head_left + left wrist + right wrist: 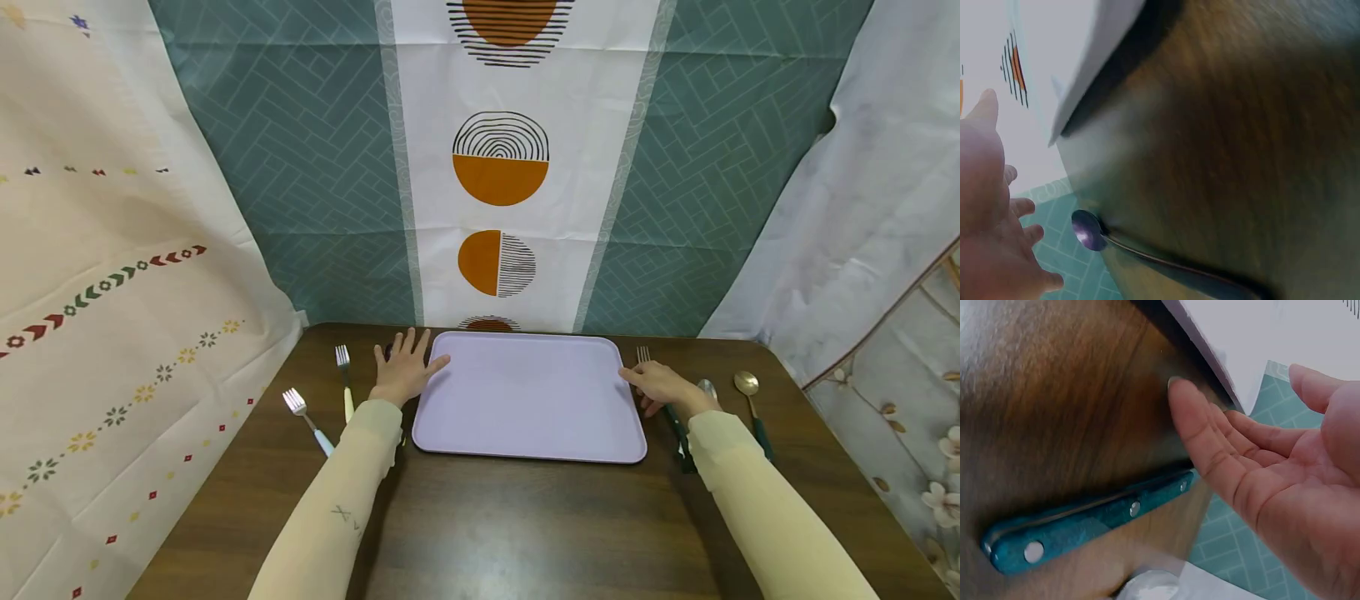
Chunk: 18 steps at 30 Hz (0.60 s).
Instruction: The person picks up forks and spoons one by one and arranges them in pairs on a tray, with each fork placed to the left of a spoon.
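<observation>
A pale lilac rectangular tray [528, 400] lies at the far middle of the table. At its left edge is my left hand [405, 368], fingers spread wide, thumb over the rim. Below that hand, the left wrist view has a dark spoon [1088, 230] with a purplish bowl. My right hand [660, 385] is at the tray's right edge, its fingers [1207, 434] loosely bent beside the rim and its thumb apart from them. Whether they touch the tray is unclear. A fork [643, 354] lies partly under this hand, and a riveted teal handle [1091, 519] shows near it.
Left of the left arm lie a fork with a cream handle [348, 402] and a fork with a light blue handle [322, 442]. On the right are a silver spoon [707, 387] and a gold-toned spoon [746, 383]. A patterned cloth [495, 208] hangs behind the table.
</observation>
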Each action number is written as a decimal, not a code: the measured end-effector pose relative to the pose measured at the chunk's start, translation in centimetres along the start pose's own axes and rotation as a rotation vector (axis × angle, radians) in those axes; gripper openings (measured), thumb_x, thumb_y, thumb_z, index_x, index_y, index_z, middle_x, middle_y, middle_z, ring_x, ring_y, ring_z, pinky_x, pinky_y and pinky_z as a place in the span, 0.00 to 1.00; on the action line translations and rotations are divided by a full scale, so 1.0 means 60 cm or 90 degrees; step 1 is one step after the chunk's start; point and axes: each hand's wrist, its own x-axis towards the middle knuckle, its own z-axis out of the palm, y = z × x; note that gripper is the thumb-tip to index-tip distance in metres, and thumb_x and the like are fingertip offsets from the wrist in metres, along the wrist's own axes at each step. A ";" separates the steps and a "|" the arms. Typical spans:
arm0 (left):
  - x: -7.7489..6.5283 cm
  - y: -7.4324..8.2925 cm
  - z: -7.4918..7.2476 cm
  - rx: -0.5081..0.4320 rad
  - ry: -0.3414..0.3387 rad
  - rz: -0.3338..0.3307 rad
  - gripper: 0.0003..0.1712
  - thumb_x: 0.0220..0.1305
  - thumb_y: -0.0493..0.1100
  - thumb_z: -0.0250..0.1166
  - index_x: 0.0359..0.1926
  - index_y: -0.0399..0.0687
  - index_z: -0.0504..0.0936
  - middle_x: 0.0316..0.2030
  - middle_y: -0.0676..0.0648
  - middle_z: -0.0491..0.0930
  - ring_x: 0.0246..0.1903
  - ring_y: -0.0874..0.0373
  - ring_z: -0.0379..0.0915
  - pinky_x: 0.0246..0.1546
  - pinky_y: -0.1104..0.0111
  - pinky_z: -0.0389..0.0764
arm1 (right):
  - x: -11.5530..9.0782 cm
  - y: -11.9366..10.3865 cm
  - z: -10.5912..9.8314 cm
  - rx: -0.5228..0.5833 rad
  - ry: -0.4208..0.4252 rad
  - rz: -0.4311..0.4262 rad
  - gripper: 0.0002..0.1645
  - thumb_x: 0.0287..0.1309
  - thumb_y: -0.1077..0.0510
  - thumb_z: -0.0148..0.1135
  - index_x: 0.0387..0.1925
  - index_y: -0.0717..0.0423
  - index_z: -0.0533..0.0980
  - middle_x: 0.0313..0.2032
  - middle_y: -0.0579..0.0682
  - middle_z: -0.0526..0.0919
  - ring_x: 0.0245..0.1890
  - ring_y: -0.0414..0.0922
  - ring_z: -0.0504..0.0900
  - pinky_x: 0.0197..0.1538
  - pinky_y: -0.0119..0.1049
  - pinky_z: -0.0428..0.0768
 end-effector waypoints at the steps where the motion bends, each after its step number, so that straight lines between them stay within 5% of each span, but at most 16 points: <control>1: -0.001 -0.002 0.000 -0.003 -0.003 -0.004 0.49 0.76 0.72 0.45 0.84 0.49 0.48 0.82 0.35 0.41 0.80 0.35 0.35 0.74 0.30 0.34 | 0.000 0.000 0.001 0.014 -0.001 0.005 0.34 0.82 0.49 0.45 0.61 0.83 0.66 0.40 0.67 0.75 0.32 0.53 0.82 0.33 0.45 0.89; 18: 0.002 -0.052 0.006 -0.039 -0.010 -0.024 0.50 0.76 0.74 0.43 0.84 0.49 0.46 0.82 0.34 0.41 0.80 0.33 0.35 0.71 0.28 0.29 | 0.009 0.006 0.019 0.091 -0.014 0.011 0.33 0.79 0.57 0.49 0.69 0.82 0.58 0.41 0.66 0.76 0.31 0.49 0.81 0.33 0.45 0.89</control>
